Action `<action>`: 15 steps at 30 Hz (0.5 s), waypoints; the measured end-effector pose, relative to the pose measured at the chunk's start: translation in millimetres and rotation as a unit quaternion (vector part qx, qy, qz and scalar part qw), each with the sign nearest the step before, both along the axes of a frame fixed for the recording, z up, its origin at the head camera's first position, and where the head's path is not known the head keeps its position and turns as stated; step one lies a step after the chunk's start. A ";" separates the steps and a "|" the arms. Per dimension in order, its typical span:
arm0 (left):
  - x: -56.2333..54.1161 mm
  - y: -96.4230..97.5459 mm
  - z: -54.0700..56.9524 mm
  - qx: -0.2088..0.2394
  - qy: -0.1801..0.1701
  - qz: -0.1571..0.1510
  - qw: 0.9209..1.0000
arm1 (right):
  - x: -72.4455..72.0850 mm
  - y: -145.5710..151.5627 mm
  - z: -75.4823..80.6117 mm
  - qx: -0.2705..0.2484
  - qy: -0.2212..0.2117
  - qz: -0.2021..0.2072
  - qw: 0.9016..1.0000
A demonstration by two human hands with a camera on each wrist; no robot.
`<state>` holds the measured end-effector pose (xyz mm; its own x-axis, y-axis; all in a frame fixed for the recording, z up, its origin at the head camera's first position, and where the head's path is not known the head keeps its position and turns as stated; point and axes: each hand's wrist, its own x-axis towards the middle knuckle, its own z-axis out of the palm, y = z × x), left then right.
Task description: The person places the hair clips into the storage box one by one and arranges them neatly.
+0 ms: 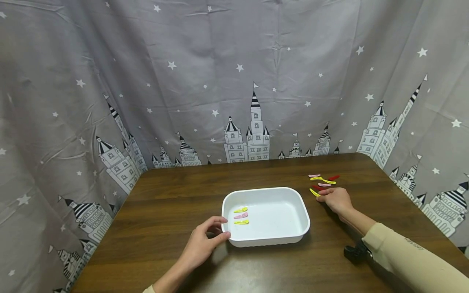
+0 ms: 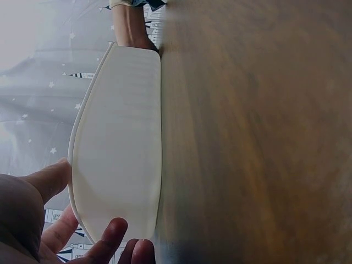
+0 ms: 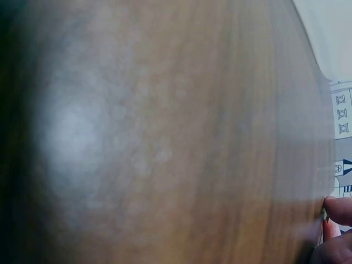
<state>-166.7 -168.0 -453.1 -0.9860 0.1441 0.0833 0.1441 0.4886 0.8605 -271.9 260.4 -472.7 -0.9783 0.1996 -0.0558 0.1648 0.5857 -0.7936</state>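
Note:
My left hand (image 1: 203, 241) holds the left end of a white rectangular tray (image 1: 267, 241), thumb and fingertips at its rim. In the left wrist view, fingers (image 2: 113, 234) of that hand lie against the outer wall. Inside the tray, toward its left, lie a yellow hair clip (image 1: 240, 210), a pink hair clip (image 1: 241, 215) and another yellow hair clip (image 1: 242, 222). To the right of the tray, my right hand (image 1: 336, 200) pinches a yellow hair clip (image 1: 314, 192) between thumb and fingertips, low over the table. The right fingertips partly hide this clip.
Just beyond the right hand lie several loose clips, among them a red clip (image 1: 334, 178), a pink clip (image 1: 324, 184) and a yellow clip (image 1: 328, 182). Brown wooden table (image 1: 176, 195) lies beneath everything. A grey curtain (image 1: 190, 81) printed with castles hangs behind its far edge.

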 end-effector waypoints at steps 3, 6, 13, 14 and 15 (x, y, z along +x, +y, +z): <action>0.1 0.2 0.3 -0.001 -0.002 0.001 1.000 | 0.4 0.2 0.1 0.001 0.001 0.000 1.000; 0.5 0.3 0.4 -0.003 -0.003 0.001 1.000 | 0.5 0.2 0.3 0.003 0.000 0.001 1.000; 0.1 0.1 0.0 -0.005 -0.006 0.004 1.000 | 1.1 0.3 1.6 0.004 -0.006 0.003 1.000; 0.0 0.1 -0.1 -0.005 -0.006 0.003 1.000 | 1.1 0.6 1.3 0.005 -0.004 0.003 1.000; -0.1 0.1 -0.2 -0.005 -0.006 0.003 1.000 | 1.1 0.9 0.8 0.006 -0.002 0.003 1.000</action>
